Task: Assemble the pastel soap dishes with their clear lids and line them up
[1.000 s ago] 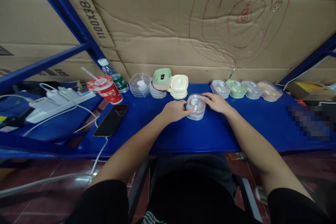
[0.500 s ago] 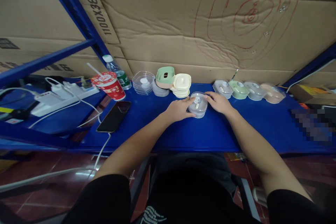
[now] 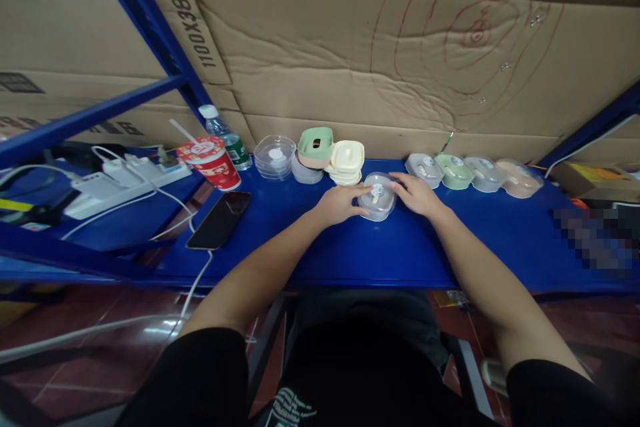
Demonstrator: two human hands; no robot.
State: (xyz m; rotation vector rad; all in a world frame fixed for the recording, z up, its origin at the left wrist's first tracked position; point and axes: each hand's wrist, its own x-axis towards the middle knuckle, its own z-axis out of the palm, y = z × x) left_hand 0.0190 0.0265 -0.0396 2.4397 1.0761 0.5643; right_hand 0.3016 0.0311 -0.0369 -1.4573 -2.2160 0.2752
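A clear-lidded container [image 3: 377,199] with a round label and a small pale piece under its lid rests on the blue table, in front of my body. My left hand [image 3: 341,205] grips its left side, thumb at the front and fingers on the lid's edge. On the other side, my right hand [image 3: 414,193] holds the upper right edge with its fingertips. Behind stand cream lids [image 3: 347,159] in a stack, a green tray [image 3: 315,145] on top of a pinkish one, and stacked clear covers [image 3: 275,156].
Four lidded containers [image 3: 456,171] line the back right. A red cup [image 3: 213,163] with a straw, a water bottle [image 3: 231,140], a phone [image 3: 219,221] and a white power strip [image 3: 125,183] with cables are at the left. Cardboard [image 3: 310,33] stands behind.
The clear lid has come down onto the container, and the two now look flush. Both hands remain around it, with the left fingers reaching slightly farther over the lid.
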